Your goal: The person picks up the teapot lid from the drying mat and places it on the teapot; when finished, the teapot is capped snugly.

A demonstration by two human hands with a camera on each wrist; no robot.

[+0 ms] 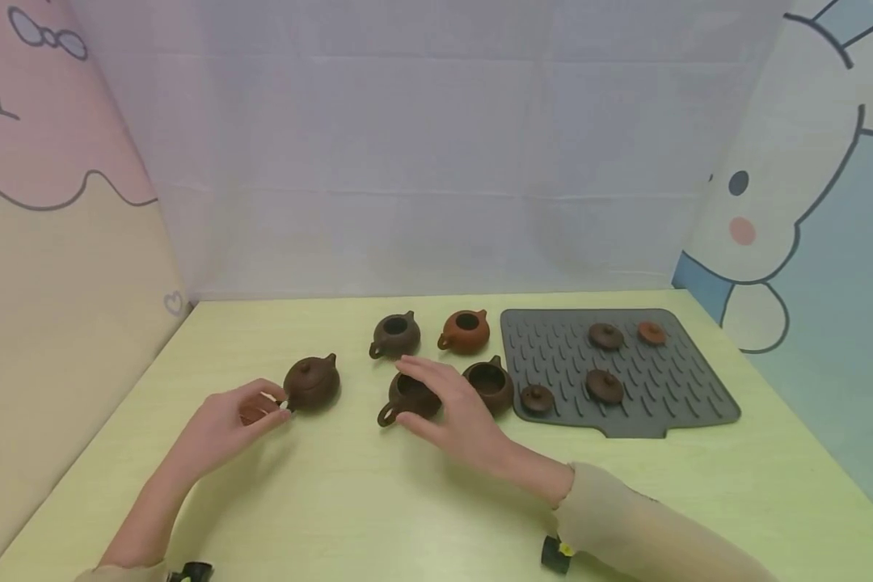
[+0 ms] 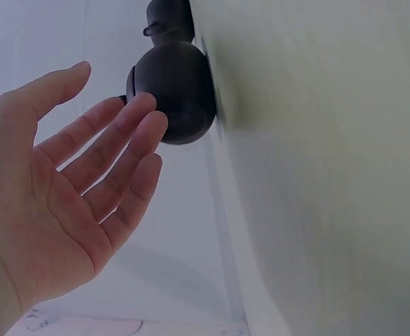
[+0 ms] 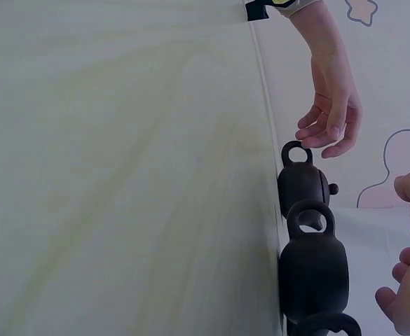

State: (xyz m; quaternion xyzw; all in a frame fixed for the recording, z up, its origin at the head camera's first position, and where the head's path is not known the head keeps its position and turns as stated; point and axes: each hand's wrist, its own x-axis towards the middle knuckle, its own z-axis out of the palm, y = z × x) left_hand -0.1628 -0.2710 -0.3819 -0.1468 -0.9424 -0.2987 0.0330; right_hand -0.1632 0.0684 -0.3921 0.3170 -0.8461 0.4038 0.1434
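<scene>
A dark brown teapot [image 1: 314,384] with its lid on stands on the left of the table, handle toward me. Beside that handle is my left hand [image 1: 229,420], its fingers loosely spread and holding nothing; the left wrist view shows the palm and parted fingers. Over a lidless dark teapot [image 1: 413,398] in the middle hovers my right hand [image 1: 461,416], thumb and fingers apart on either side of its opening, gripping nothing. The hand covers part of that pot. Just right of it sits another lidless dark teapot [image 1: 490,386], partly behind the hand.
Behind these stand a lidless dark teapot [image 1: 395,335] and a reddish-brown one [image 1: 466,331]. On the right lies a grey ridged mat [image 1: 669,396] with several lids: a reddish one [image 1: 651,332] and dark ones, including one [image 1: 537,398] at its near left corner.
</scene>
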